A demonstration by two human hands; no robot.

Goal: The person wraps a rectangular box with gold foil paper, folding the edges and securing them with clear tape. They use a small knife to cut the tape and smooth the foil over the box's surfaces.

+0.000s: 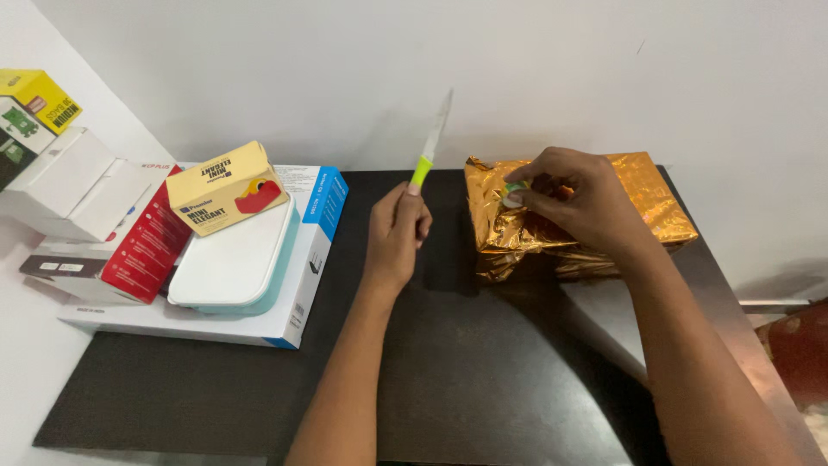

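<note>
Head view. Your left hand [395,235] is closed in a fist round the green handle of a knife [431,145]. The blade points up and away from your knuckles, tilted slightly right, clear of the table [483,380].

Your right hand [576,200] rests on top of the gold parcel [660,194]. Thumb and forefinger are pinched on a small tape roll [515,193], pale with a green edge, pressed against the parcel's upper left face. The other fingers curl loosely over the foil. How tightly the roll is pinched you cannot tell; most of it is hidden under the fingertips.

The parcel sits under and just beyond your right fingers, foil crumpled at its near left corner, standing on the dark table. It lies just right of your left fist, not touching it.

Well left of your left fingers: a flat white and blue box [304,267] with a white lidded container [237,259] on it, and a yellow carton [226,185] tilted on top of that. Further left, a red box [142,246] and a white box [78,185]; beyond them, at the frame edge, a yellow box [39,97].
</note>
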